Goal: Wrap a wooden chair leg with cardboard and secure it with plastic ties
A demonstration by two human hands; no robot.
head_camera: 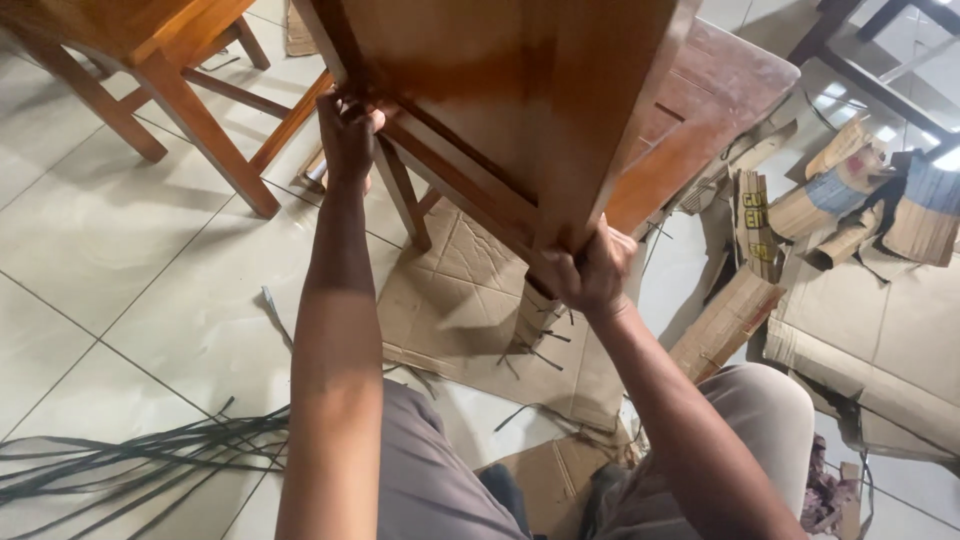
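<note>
Gripping a wooden chair [520,90] from both sides, the person holds it tipped up close in front of the knees, its seat or back panel filling the upper middle of the view. The left hand [347,135] is clenched around a rail near the top of one leg; the right hand [592,270] is closed on the lower end of a thick upright nearest the camera.

Solid brown hardwood like this looks heavy and stiff, with nothing to flex or give. The varnished surface seems smooth and may slip under a loose grip, so the square rails and legs, where fingers can wrap fully around, look like the best holds; the broad flat panel offers none.

A second chair [150,60] stands just to the left on the tiled floor [90,260]. Flattened cardboard [470,290] lies under the held chair, and more torn cardboard pieces [860,200] are heaped to the right. Black plastic straps [130,455] trail across the tiles at lower left, a possible snag underfoot.
</note>
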